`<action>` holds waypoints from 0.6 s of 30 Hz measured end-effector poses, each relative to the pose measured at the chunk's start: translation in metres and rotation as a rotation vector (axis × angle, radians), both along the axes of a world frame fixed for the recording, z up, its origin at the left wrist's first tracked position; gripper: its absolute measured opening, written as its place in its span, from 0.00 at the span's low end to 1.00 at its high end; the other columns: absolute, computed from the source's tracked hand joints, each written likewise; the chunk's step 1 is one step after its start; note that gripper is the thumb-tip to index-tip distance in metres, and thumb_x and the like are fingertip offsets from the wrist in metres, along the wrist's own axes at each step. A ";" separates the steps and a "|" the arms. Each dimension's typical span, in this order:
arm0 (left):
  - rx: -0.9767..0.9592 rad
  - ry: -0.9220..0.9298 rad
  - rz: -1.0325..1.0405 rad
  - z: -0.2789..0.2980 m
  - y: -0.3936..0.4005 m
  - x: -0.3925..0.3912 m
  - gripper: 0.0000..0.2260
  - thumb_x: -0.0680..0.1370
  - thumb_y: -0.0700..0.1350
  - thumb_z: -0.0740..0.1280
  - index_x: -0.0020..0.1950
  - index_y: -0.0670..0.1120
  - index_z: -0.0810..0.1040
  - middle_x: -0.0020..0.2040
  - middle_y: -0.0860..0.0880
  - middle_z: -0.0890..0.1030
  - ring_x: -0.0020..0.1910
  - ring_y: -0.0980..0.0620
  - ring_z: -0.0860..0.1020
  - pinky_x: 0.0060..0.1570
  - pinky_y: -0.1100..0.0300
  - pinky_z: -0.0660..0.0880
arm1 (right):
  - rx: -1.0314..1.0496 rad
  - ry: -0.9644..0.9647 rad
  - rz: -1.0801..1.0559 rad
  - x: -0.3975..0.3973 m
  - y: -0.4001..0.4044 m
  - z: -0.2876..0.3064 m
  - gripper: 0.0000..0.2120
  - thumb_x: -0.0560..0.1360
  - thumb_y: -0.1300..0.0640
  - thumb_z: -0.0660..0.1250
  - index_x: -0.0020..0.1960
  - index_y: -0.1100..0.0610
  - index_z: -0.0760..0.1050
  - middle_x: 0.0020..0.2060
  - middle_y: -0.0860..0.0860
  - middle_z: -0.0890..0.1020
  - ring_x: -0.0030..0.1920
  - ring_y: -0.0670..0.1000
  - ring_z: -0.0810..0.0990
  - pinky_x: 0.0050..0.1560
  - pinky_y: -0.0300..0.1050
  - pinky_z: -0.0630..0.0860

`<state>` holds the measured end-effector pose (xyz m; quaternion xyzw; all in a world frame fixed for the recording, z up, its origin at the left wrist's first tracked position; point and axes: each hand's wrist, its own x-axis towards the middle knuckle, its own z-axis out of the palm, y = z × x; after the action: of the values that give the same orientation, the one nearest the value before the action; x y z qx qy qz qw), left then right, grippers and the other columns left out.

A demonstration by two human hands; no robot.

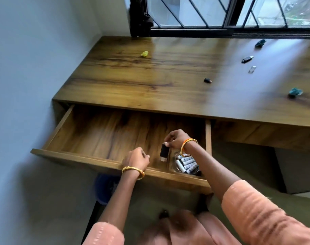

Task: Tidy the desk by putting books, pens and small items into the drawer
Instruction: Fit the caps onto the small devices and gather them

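Hanging upright over the drawer (90,131), a small black cylinder (163,151) with a pale lower end is pinched at its top by the right hand (175,138), fingertips closed on the cap. The hold from above is judged to suit lowering it onto the drawer floor just beside the clear tub (177,169) at the front right corner. The tub holds a cluster of white and dark tubes (187,164), lying packed side by side; their kind cannot be told. The rest of the drawer floor shows bare wood. The left hand (137,159) rests on the drawer's front edge, fingers curled loosely with nothing seen in them, probably steadying the drawer. On the desk (150,76), well apart, items are left: a yellow scrap (144,53), a black cap (207,80), a black stick (247,59), a clear piece (252,69), two teal scraps (295,92).
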<state>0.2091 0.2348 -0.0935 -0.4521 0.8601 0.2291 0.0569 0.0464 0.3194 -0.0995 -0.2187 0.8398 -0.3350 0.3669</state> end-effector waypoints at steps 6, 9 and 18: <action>-0.026 -0.077 0.005 -0.007 -0.003 0.002 0.09 0.78 0.51 0.66 0.53 0.49 0.78 0.49 0.48 0.81 0.47 0.50 0.77 0.44 0.57 0.73 | 0.175 0.087 0.136 0.031 -0.016 -0.017 0.09 0.70 0.62 0.72 0.50 0.59 0.81 0.48 0.53 0.82 0.46 0.49 0.77 0.46 0.41 0.74; -0.035 -0.083 0.010 -0.008 -0.002 0.000 0.09 0.77 0.50 0.67 0.54 0.48 0.79 0.49 0.48 0.82 0.48 0.49 0.78 0.44 0.57 0.73 | 0.196 0.110 0.156 0.032 -0.018 -0.020 0.10 0.71 0.62 0.72 0.52 0.60 0.80 0.50 0.55 0.82 0.50 0.53 0.80 0.49 0.42 0.76; -0.056 -0.119 -0.003 -0.014 -0.002 -0.002 0.07 0.76 0.49 0.68 0.52 0.49 0.80 0.47 0.49 0.82 0.46 0.50 0.78 0.40 0.58 0.71 | 0.245 0.227 0.201 0.039 -0.014 -0.035 0.12 0.73 0.57 0.70 0.56 0.56 0.78 0.54 0.55 0.81 0.56 0.55 0.77 0.65 0.55 0.70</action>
<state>0.2076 0.2332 -0.1077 -0.4651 0.8620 0.1776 0.0957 0.0857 0.3050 -0.1346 -0.2915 0.8843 -0.1650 0.3253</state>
